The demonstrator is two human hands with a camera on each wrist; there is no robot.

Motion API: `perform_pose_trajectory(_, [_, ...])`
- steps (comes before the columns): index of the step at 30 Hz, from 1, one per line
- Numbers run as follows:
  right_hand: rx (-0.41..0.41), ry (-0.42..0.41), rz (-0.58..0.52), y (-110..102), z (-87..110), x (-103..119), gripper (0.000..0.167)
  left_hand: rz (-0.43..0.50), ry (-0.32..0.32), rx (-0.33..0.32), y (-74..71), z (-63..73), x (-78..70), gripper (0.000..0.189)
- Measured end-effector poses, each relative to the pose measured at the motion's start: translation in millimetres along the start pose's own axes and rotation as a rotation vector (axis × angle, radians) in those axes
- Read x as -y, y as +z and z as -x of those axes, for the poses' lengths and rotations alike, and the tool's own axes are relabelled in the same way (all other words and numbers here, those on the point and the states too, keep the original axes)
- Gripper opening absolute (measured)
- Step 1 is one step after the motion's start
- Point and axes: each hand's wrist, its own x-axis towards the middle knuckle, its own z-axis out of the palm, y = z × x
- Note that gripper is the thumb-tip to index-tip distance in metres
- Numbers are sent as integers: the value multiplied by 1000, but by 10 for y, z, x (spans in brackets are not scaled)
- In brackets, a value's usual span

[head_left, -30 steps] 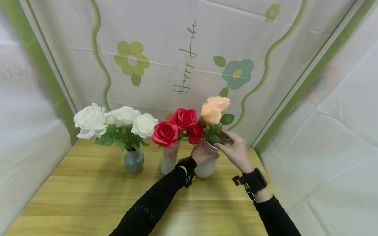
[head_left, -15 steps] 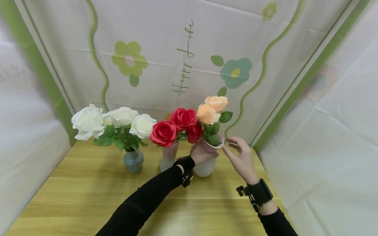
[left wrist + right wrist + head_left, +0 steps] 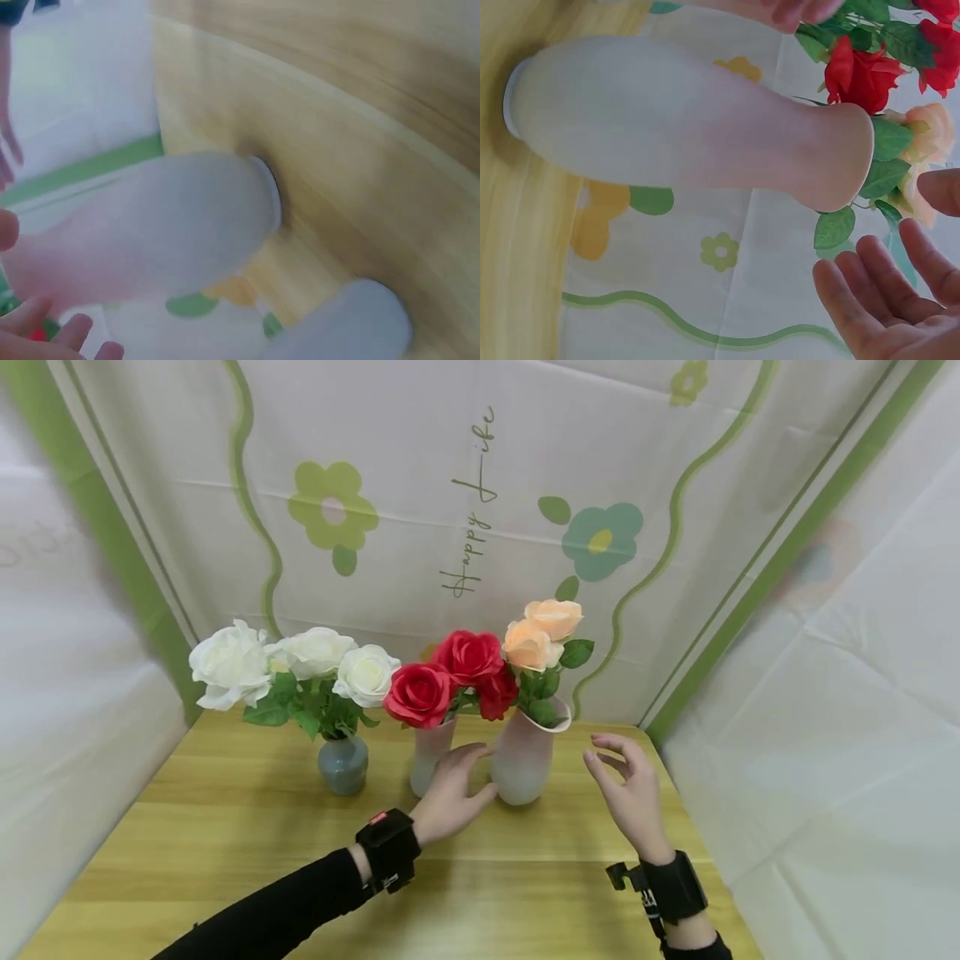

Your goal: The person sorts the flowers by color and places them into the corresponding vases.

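Note:
A frosted pink-and-white vase (image 3: 523,760) stands upright on the table, holding peach roses (image 3: 536,639) with green leaves. To its left, my left hand (image 3: 453,797) has its fingers spread and holds nothing, its fingertips near the vase's side. My right hand (image 3: 630,789) hovers to the vase's right, fingers loosely bent and nothing in them. The right wrist view shows the vase (image 3: 705,120) whole, with the right hand's fingers (image 3: 862,285) apart from its rim. Behind the left hand, a slimmer vase (image 3: 432,752) bears red roses (image 3: 450,672).
A small blue-grey vase (image 3: 343,766) with white roses (image 3: 300,662) stands farther left on the wooden table (image 3: 225,843). A white curtain (image 3: 420,427) with printed flowers hangs close behind the vases, and more white cloth (image 3: 840,693) borders the right side.
My left hand has let go of the pink-and-white vase and drawn back to the left. My right hand has left the peach roses and moved right and toward me.

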Motion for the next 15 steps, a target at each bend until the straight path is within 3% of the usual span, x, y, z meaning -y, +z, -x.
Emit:
perform_pose_trajectory(8, [-41, 82, -17, 38, 228, 2, 26, 8, -27, -80, -75, 263, 93, 42])
perform_pose_trajectory(15, [-36, 59, -25, 115, 299, 115, 26, -67, -34, -70, -79, 501, 179, 43])
